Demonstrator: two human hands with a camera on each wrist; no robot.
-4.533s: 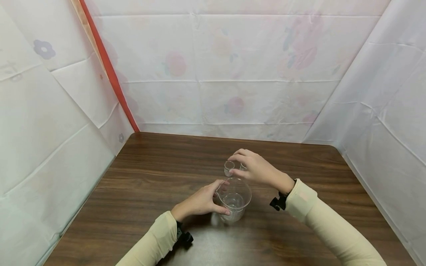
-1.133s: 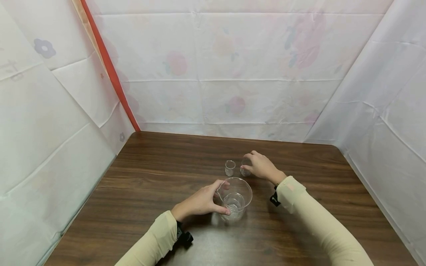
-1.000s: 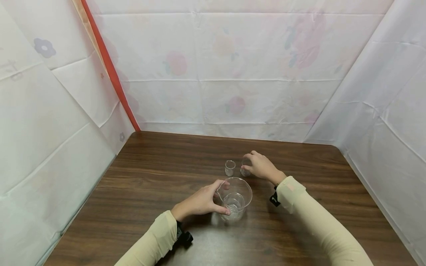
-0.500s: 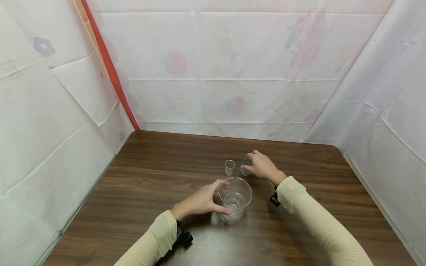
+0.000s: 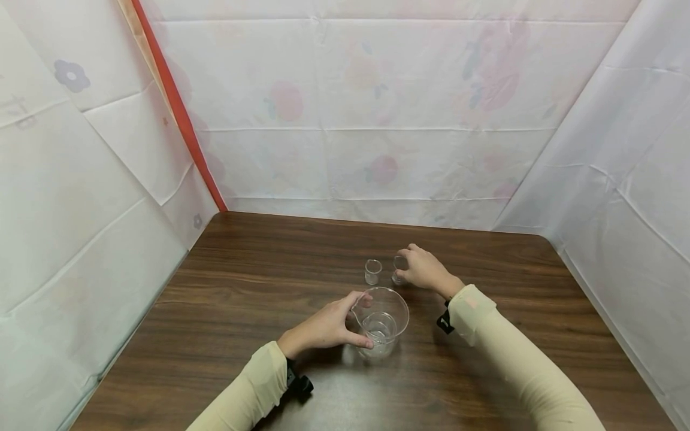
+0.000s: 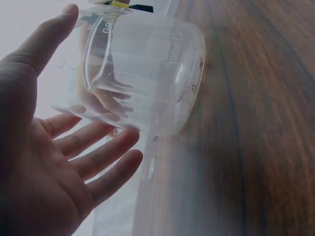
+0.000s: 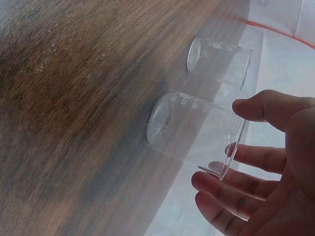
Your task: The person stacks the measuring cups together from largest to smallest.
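Observation:
A large clear glass beaker [image 5: 396, 308] stands on the table with a smaller beaker [image 5: 379, 325] showing inside it. My left hand [image 5: 326, 323] holds the large one from its left side, thumb in front and fingers behind; a 100ml marking shows through in the left wrist view. Behind and to the right, my right hand [image 5: 426, 269] grips a small graduated beaker [image 7: 182, 128] near its rim, the thumb on one side and the fingers on the other. A still smaller beaker [image 5: 373, 272] stands upright to its left, touched by neither hand.
The dark wood-grain table [image 5: 242, 287] has its back edge against a pale patterned sheet [image 5: 345, 161]. Similar sheets hang on the left and right sides, and a red strip [image 5: 183, 123] runs down the left back corner.
My right hand has moved right, from the smallest beaker to the graduated one beside it, and stayed there over the last second. The left hand has kept its hold on the large beaker.

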